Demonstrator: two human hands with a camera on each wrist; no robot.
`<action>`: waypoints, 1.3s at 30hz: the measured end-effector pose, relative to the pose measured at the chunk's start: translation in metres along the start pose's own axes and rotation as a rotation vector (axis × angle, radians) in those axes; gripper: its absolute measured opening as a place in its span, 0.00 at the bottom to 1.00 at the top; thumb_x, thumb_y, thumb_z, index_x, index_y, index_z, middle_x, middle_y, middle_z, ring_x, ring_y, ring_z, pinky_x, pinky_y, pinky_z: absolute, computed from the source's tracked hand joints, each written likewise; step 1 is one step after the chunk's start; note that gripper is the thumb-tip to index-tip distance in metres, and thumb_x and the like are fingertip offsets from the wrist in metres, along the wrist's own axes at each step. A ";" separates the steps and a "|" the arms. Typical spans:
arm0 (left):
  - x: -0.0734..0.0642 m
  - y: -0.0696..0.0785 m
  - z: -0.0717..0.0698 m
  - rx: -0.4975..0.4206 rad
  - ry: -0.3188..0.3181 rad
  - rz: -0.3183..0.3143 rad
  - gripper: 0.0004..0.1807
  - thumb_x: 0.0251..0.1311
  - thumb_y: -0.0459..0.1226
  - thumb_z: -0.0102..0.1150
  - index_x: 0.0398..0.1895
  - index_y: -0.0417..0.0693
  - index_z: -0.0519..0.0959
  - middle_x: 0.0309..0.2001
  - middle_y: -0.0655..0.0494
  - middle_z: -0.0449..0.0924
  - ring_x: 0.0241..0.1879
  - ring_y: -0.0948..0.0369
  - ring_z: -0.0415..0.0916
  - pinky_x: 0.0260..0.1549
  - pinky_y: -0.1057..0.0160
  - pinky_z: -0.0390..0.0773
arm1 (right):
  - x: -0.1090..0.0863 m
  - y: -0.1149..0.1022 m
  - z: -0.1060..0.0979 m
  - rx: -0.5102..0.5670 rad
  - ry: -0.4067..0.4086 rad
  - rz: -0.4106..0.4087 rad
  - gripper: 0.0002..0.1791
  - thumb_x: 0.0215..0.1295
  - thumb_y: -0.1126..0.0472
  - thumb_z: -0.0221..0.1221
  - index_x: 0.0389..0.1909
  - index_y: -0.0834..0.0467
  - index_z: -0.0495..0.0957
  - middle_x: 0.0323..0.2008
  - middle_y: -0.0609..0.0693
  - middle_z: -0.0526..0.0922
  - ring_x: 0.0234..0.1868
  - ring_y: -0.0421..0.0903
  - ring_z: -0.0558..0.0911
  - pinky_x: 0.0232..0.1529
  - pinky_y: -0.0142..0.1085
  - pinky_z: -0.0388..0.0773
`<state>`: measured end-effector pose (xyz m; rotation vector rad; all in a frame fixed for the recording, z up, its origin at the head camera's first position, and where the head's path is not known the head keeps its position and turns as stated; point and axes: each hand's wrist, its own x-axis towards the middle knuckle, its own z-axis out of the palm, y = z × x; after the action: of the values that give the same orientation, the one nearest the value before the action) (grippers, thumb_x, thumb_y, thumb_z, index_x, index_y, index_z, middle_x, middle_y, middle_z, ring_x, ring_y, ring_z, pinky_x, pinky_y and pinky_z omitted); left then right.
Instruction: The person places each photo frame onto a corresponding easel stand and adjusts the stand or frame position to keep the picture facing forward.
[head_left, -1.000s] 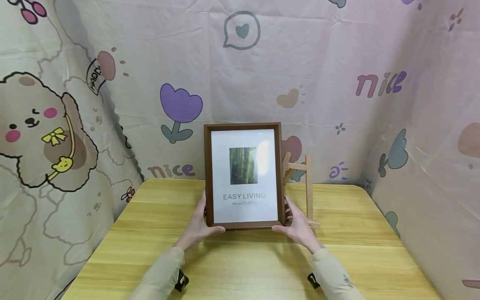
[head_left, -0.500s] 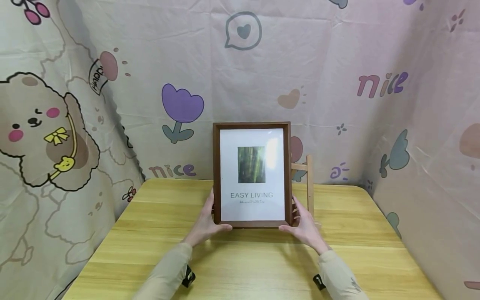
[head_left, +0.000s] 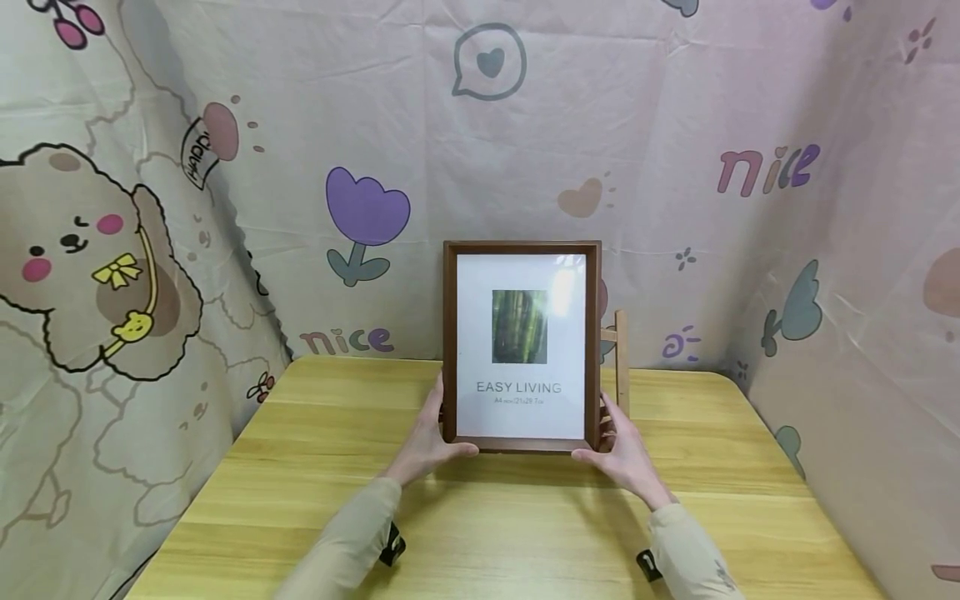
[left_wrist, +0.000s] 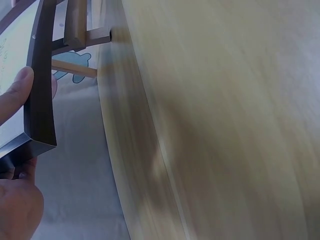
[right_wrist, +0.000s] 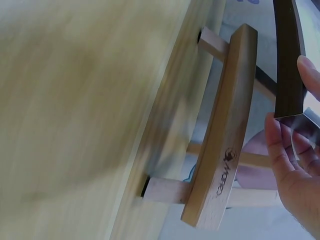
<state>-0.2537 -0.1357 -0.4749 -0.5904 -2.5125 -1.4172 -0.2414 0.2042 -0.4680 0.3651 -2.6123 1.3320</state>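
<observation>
A brown picture frame point(head_left: 521, 342) is held upright, its white print reading "EASY LIVING" facing me. My left hand point(head_left: 431, 437) grips the lower left corner, thumb along the front of the bottom edge and fingers behind. At the lower right corner my right hand point(head_left: 626, 446) holds it the same way. Behind the frame stands a small wooden easel point(head_left: 622, 367), mostly hidden in the head view. The right wrist view shows the easel's front ledge point(right_wrist: 220, 135) between the tabletop and the frame's bottom edge point(right_wrist: 290, 60), with a gap between ledge and frame.
The light wooden table point(head_left: 510, 533) carries the easel towards its back edge. A printed cloth backdrop point(head_left: 645, 108) hangs behind the table and along both sides. Each wrist bears a black device, such as the left one point(head_left: 392, 546).
Both hands have carried the picture frame to the right, in front of the easel, which it now covers more. The frame appears straighter and slightly larger. The grip is unchanged.
</observation>
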 end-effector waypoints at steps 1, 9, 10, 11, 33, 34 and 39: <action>0.001 0.001 0.001 -0.003 0.000 0.006 0.76 0.40 0.41 0.84 0.82 0.49 0.32 0.83 0.48 0.34 0.81 0.45 0.41 0.77 0.38 0.49 | 0.000 0.001 -0.001 0.001 0.002 0.001 0.63 0.44 0.63 0.79 0.78 0.65 0.50 0.52 0.64 0.76 0.44 0.51 0.82 0.45 0.34 0.85; 0.009 0.003 0.012 0.013 0.003 0.049 0.75 0.41 0.44 0.83 0.82 0.43 0.34 0.83 0.42 0.35 0.81 0.42 0.41 0.77 0.38 0.49 | -0.003 0.006 -0.011 0.012 0.000 0.011 0.64 0.47 0.64 0.78 0.79 0.66 0.46 0.54 0.67 0.74 0.45 0.55 0.83 0.48 0.41 0.86; 0.010 0.003 0.013 0.014 0.002 0.044 0.75 0.41 0.44 0.83 0.82 0.42 0.34 0.83 0.42 0.35 0.81 0.42 0.41 0.77 0.38 0.49 | -0.003 0.007 -0.012 0.015 -0.001 0.012 0.64 0.47 0.64 0.78 0.79 0.66 0.46 0.55 0.68 0.74 0.46 0.57 0.83 0.50 0.45 0.86; 0.010 0.003 0.014 0.011 0.000 0.040 0.75 0.41 0.44 0.83 0.82 0.41 0.34 0.83 0.42 0.35 0.81 0.42 0.41 0.77 0.38 0.49 | -0.004 0.007 -0.013 0.006 0.002 0.009 0.63 0.47 0.64 0.78 0.79 0.66 0.46 0.57 0.69 0.73 0.47 0.58 0.83 0.51 0.48 0.86; 0.031 0.010 0.035 0.000 -0.017 0.070 0.76 0.40 0.42 0.84 0.82 0.43 0.33 0.83 0.44 0.36 0.81 0.44 0.41 0.78 0.39 0.50 | -0.007 0.018 -0.030 0.029 0.056 -0.021 0.60 0.48 0.67 0.76 0.79 0.64 0.49 0.50 0.65 0.76 0.45 0.50 0.78 0.44 0.31 0.83; 0.032 0.010 0.036 -0.002 -0.019 0.069 0.76 0.40 0.42 0.84 0.82 0.44 0.33 0.83 0.45 0.35 0.81 0.44 0.41 0.78 0.39 0.50 | -0.008 0.018 -0.031 0.026 0.058 -0.022 0.60 0.48 0.67 0.76 0.79 0.65 0.49 0.51 0.65 0.76 0.45 0.50 0.78 0.45 0.31 0.83; 0.035 0.013 0.040 -0.001 -0.024 0.064 0.76 0.40 0.42 0.84 0.82 0.44 0.32 0.83 0.44 0.37 0.81 0.43 0.42 0.77 0.39 0.52 | -0.009 0.022 -0.034 0.005 0.057 -0.033 0.60 0.51 0.66 0.75 0.79 0.65 0.47 0.55 0.65 0.73 0.46 0.46 0.76 0.47 0.28 0.81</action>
<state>-0.2790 -0.0873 -0.4733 -0.6859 -2.4876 -1.3966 -0.2376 0.2453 -0.4671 0.3643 -2.5461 1.3185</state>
